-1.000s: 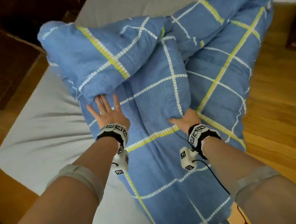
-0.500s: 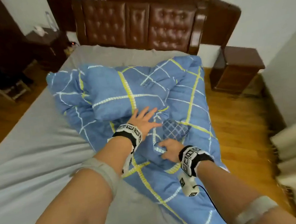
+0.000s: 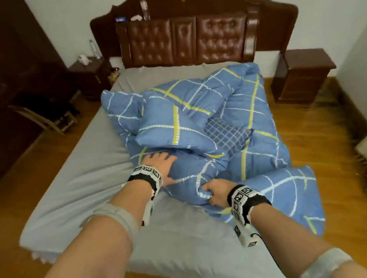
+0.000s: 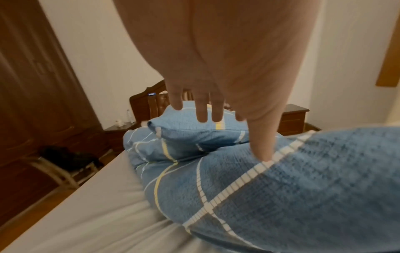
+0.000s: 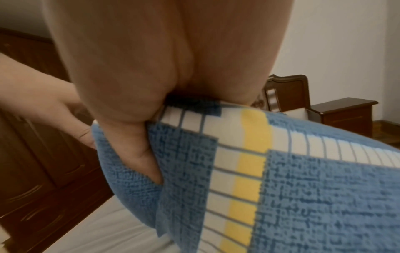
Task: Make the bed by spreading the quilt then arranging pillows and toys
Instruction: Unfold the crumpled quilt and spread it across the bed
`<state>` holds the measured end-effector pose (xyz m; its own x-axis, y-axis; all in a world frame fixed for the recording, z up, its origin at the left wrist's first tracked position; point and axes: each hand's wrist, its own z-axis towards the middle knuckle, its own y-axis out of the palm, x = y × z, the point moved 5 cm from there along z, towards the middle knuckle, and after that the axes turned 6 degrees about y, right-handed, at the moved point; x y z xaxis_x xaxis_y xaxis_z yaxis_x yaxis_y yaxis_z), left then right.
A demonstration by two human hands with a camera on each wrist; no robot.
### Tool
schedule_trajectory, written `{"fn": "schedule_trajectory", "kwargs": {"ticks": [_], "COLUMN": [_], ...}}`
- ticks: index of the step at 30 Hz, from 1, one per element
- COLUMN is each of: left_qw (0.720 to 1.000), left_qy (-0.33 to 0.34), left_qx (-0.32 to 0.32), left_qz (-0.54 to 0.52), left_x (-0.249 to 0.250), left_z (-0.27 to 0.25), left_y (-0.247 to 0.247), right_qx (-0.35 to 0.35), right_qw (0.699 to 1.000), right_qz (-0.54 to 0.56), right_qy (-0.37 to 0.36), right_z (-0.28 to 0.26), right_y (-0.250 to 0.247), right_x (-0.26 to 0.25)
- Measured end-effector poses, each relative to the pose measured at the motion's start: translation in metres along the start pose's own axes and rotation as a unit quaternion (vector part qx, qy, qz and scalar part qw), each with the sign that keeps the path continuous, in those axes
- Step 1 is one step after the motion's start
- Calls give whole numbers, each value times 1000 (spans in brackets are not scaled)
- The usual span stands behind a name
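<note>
While no legible writing is seen, one blue checked quilt (image 3: 240, 117) is found bunched on the bed's (image 3: 84, 175) right half, its fold clamped by the right hand (image 3: 214, 192), the left hand (image 3: 160, 163) laid flat-fingered upon it.

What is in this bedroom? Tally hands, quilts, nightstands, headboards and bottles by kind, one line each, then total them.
Blue checked quilt: 1
Hands: 2 (left hand flat on the quilt, right hand gripping it)
Dark wooden nightstands: 2
Brown tufted headboard: 1
Clear plastic bottles: 2
Total: 8
</note>
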<state>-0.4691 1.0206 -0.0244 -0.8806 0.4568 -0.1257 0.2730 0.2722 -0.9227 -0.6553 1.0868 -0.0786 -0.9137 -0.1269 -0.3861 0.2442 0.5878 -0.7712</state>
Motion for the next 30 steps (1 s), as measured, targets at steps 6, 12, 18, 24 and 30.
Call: {"fn": "schedule_trajectory", "kwargs": {"ticks": [6, 12, 18, 24, 30], "left_qw": [1000, 997, 984, 981, 979], "left_qy": [-4, 61, 117, 143, 157], "left_qx": [26, 28, 67, 48, 39], "left_qz": [12, -38, -113, -123, -123], "left_x": [-14, -44, -118, -169, -175], "left_z": [-49, -52, -50, -27, 21], "left_y": [1, 17, 35, 43, 30], "right_qx": [-7, -43, 33, 87, 128], "right_qw": [996, 983, 957, 930, 881], "right_qz": [-92, -34, 67, 160, 221], "right_qy": [12, 177, 280, 319, 399], "right_z": [-42, -41, 12, 36, 60], "right_y": [47, 64, 73, 59, 25], "right_x": [-46, -40, -104, -140, -91]}}
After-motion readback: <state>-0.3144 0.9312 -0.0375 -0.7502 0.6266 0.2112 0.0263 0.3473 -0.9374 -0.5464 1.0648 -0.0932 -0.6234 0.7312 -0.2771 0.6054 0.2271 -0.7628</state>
